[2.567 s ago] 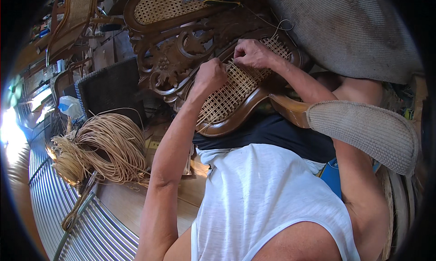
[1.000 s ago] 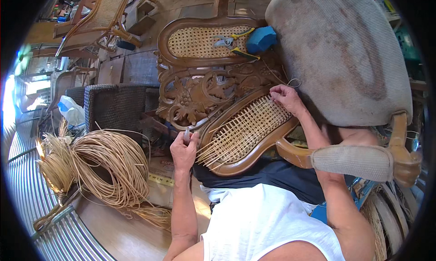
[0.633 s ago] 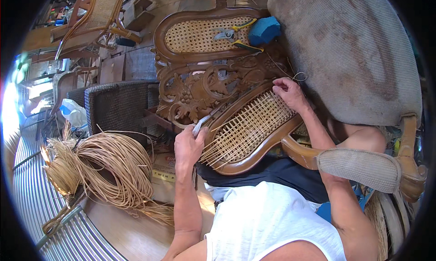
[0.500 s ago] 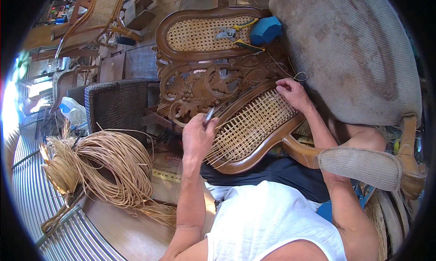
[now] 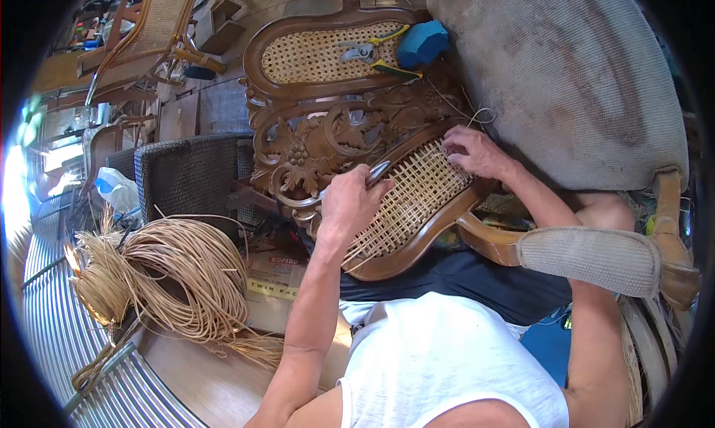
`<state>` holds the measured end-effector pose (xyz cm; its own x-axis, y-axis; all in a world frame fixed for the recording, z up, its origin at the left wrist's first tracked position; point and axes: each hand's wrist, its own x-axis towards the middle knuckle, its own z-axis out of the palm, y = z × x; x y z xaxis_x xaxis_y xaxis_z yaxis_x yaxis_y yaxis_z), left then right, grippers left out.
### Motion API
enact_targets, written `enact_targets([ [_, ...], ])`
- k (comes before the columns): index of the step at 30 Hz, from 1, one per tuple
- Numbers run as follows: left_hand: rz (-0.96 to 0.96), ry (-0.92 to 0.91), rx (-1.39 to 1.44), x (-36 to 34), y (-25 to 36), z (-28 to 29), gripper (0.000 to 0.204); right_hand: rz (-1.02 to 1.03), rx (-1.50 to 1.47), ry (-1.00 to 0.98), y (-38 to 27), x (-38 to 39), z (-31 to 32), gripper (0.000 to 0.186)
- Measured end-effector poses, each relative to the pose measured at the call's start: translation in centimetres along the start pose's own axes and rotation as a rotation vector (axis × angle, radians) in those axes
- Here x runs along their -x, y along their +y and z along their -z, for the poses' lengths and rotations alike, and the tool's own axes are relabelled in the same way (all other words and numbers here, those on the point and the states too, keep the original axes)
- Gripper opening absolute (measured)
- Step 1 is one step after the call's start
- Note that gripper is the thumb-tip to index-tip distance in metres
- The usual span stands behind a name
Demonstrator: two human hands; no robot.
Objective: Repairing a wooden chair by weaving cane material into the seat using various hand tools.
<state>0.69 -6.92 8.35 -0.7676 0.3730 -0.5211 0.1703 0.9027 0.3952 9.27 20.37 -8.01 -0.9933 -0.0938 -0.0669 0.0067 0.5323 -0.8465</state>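
Observation:
A carved wooden chair frame carries an oval panel of woven cane (image 5: 414,197), lying tilted across my lap. My left hand (image 5: 348,204), at the panel's far left edge, is closed round a slim, shiny metal tool (image 5: 378,172); its exact kind is hidden by my fingers. Toward the panel's right end, my right hand (image 5: 482,154) rests with bent fingers on the weave. Whether a strand is between those fingertips I cannot tell. A thin loose cane strand (image 5: 482,116) loops just beyond that hand.
Yellow-handled pruning shears (image 5: 365,52) and a blue block (image 5: 422,43) lie on a second, finished-looking cane panel (image 5: 309,58) beyond the carved woodwork (image 5: 298,148). A cane coil (image 5: 186,271) sits at left. A padded chair (image 5: 544,93) crowds the right side, its armrest (image 5: 588,258) over my right arm.
My left hand has moved right and slightly up along the panel's edge with the metal tool. My right hand has shifted slightly, its fingers bending down onto the weave.

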Motion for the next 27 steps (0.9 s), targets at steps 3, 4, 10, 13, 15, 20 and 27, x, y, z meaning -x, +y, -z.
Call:
enact_targets([
  [3, 0.075, -0.039, -0.033, -0.6, -1.0, 0.2, 0.040, -0.055, -0.053, -0.040, 0.0, -0.3, 0.4, 0.032],
  [4, 0.046, 0.009, 0.014, -0.6, -2.0, 0.1, 0.038, -0.071, -0.091, 0.010, 0.4, -0.5, 0.1, 0.032],
  [10, 0.175, 0.154, 0.204, 0.5, -5.2, 2.8, 0.034, -0.308, -0.177, 0.127, 3.1, 0.0, 1.2, 0.034],
  [13, 0.192, 0.116, 0.176, 0.2, -5.3, 3.4, 0.038, -0.333, -0.205, 0.192, 3.2, 0.3, 1.5, 0.030],
  [15, 0.126, 0.116, 0.128, 0.0, -3.7, 2.8, 0.040, -0.258, -0.154, 0.105, 2.1, 0.0, 1.0, 0.030],
  [20, 0.075, -0.120, -0.041, -1.8, -0.8, 0.5, 0.045, -0.195, -0.089, 0.088, -0.9, -1.0, -1.8, 0.033],
  [27, 0.022, -0.163, -0.158, -2.7, -2.8, -1.5, 0.042, -0.488, -0.380, -0.054, -2.0, -2.7, -2.4, 0.032],
])
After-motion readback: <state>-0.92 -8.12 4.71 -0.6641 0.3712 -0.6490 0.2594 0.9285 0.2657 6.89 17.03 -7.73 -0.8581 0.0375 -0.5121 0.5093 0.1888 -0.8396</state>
